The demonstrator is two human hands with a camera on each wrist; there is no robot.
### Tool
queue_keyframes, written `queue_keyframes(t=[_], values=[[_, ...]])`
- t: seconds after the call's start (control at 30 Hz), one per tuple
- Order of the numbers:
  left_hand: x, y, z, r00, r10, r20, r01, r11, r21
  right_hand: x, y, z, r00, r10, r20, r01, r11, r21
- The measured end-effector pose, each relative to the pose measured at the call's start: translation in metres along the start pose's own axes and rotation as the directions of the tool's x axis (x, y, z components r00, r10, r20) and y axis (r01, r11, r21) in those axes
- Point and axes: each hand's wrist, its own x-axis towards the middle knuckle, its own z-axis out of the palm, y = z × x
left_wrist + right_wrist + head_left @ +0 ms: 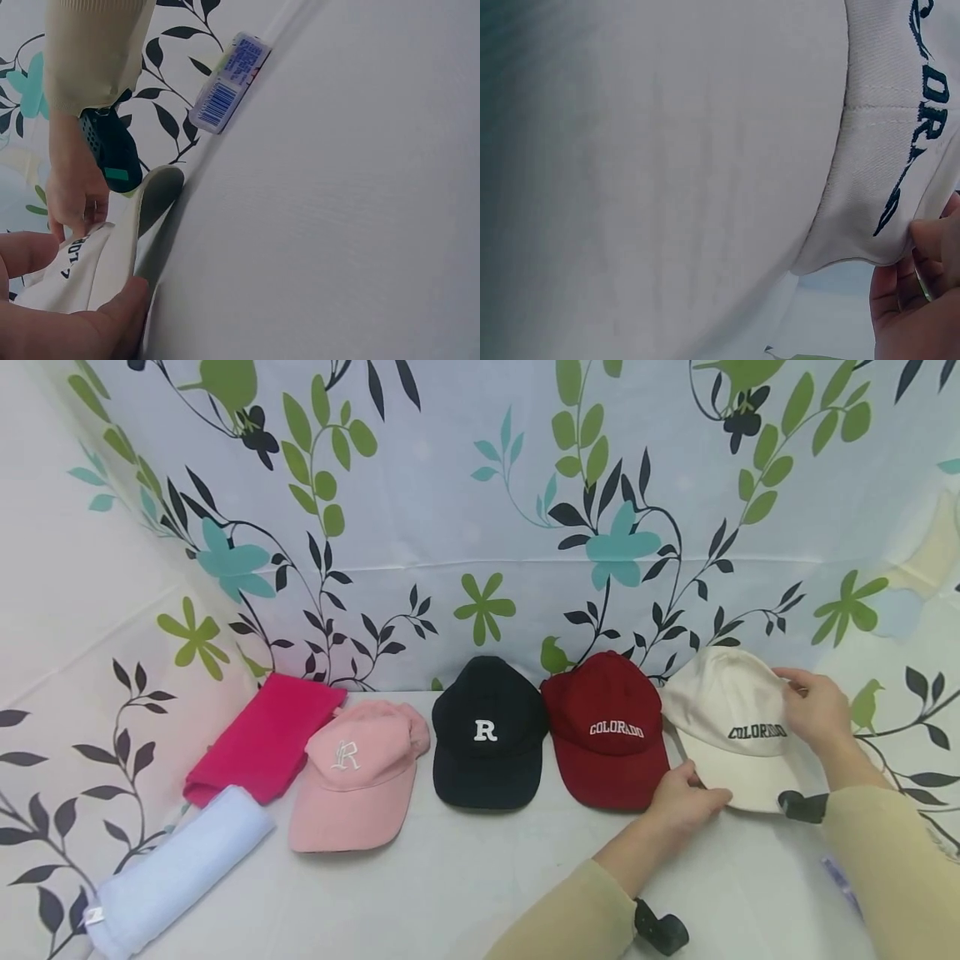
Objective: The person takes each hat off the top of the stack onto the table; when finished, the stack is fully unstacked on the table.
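Note:
A white baseball cap [723,702] lettered COLORADO lies at the right end of a row of caps, against the patterned cloth. My left hand [678,802] holds the left edge of its brim between thumb and fingers. On the cap's other side, my right hand [821,710] pinches the lower rim of the crown; the right wrist view shows the thumb on the outside and fingers [885,300] beneath. Close by my left hand is a dark red COLORADO cap [607,727]. In the left wrist view the white brim [124,247] stands tilted up from the surface.
Further left sit a black cap [487,735] with an R and a pink cap [360,777]. A folded magenta cloth [262,735] and a rolled light blue towel [180,877] lie at the far left. A small labelled package [229,82] rests at the right edge.

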Motion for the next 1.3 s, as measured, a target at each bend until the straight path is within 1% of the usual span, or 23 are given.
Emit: queue_keyframes(t=[0.23, 0.47, 0.53, 0.67, 0.77, 0.83, 0.97, 1.13, 1.3], values=[[-0.003, 0.002, -0.003, 1.000, -0.018, 0.017, 0.019, 0.997, -0.068, -0.003, -0.002, 0.000, 0.999, -0.033, 0.016, 0.034, 0.999, -0.030], [-0.006, 0.003, -0.008, 0.999, -0.041, 0.004, 0.041, 0.998, -0.055, -0.007, -0.004, -0.003, 0.998, -0.057, 0.025, 0.058, 0.998, -0.010], [-0.006, 0.003, -0.010, 0.999, -0.042, 0.001, 0.042, 0.998, -0.045, -0.008, -0.004, -0.003, 0.997, -0.076, 0.026, 0.076, 0.997, -0.010], [-0.008, 0.004, -0.013, 0.999, -0.041, 0.001, 0.041, 0.999, 0.002, -0.008, -0.003, -0.006, 0.993, -0.115, 0.018, 0.115, 0.993, -0.010], [-0.009, 0.005, -0.015, 0.999, -0.037, 0.002, 0.037, 0.999, 0.004, -0.009, -0.004, -0.009, 0.989, -0.145, 0.005, 0.145, 0.989, -0.006], [-0.009, 0.005, -0.016, 0.999, -0.034, 0.005, 0.034, 0.999, -0.012, -0.010, -0.006, -0.010, 0.987, -0.162, -0.004, 0.162, 0.987, -0.004], [-0.008, 0.002, -0.018, 1.000, -0.015, 0.012, 0.016, 0.997, -0.076, -0.012, -0.009, -0.012, 0.984, -0.179, -0.019, 0.179, 0.984, -0.007], [-0.008, -0.001, -0.021, 0.999, 0.030, 0.032, -0.024, 0.987, -0.156, -0.016, -0.013, -0.014, 0.982, -0.185, -0.046, 0.186, 0.983, 0.005], [-0.010, -0.002, -0.028, 0.995, 0.080, 0.066, -0.065, 0.977, -0.205, -0.022, -0.018, -0.016, 0.979, -0.195, -0.067, 0.196, 0.981, 0.010]])
